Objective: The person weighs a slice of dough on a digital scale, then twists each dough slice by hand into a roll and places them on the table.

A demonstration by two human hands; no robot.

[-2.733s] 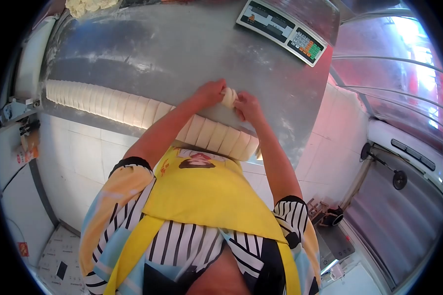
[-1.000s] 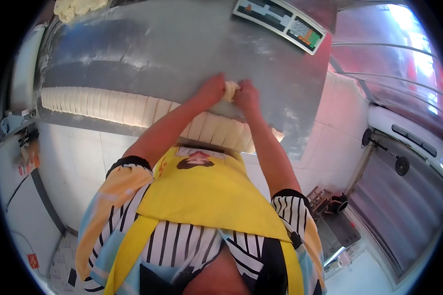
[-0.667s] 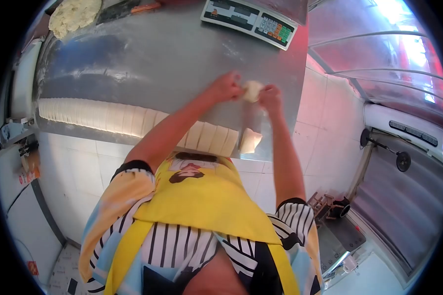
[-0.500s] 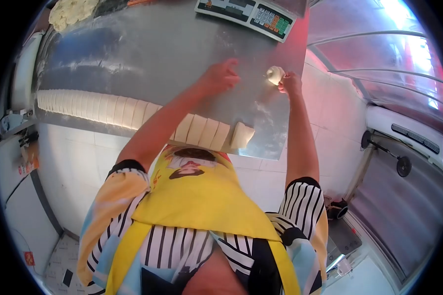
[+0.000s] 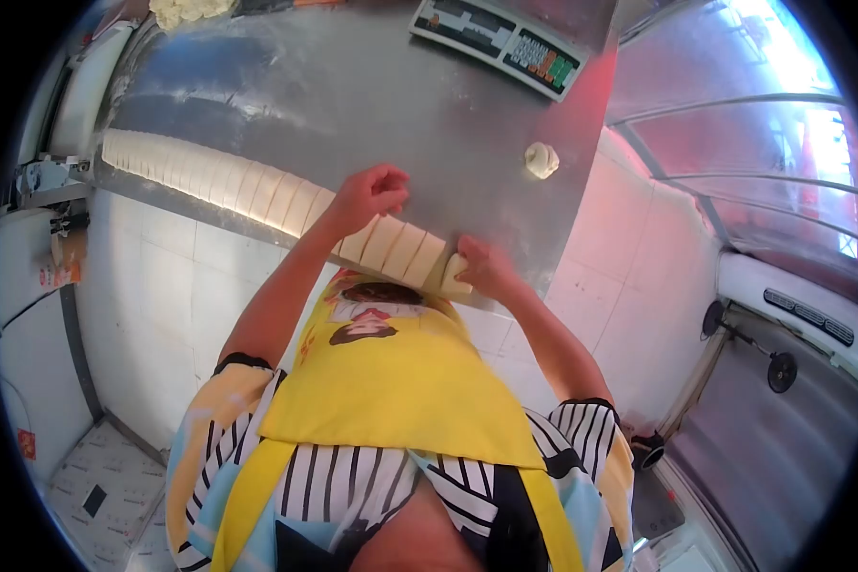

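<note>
A cut dough piece (image 5: 455,275) sits near the table's front edge, partly covered by my right hand (image 5: 487,268), whose fingers are closed on it. Over the row of sliced dough (image 5: 229,183), my left hand (image 5: 364,198) is held with loosely curled fingers, a gap between them and the thumb, and nothing inside. The row runs along the front edge, with several slices side by side. A rolled dough piece (image 5: 541,161) rests by itself on the table's right part, untouched by either hand.
The metal table (image 5: 353,105) carries a digital scale (image 5: 500,43) at the back right. A big lump of dough (image 5: 189,10) lies at the far left. Flour marks show on the surface. The table's right edge borders a tiled floor (image 5: 605,234).
My right hand has let go of the rolled dough piece and come toward me onto the cut piece. My left hand has moved left and nearer, over the row. The view has shifted slightly.
</note>
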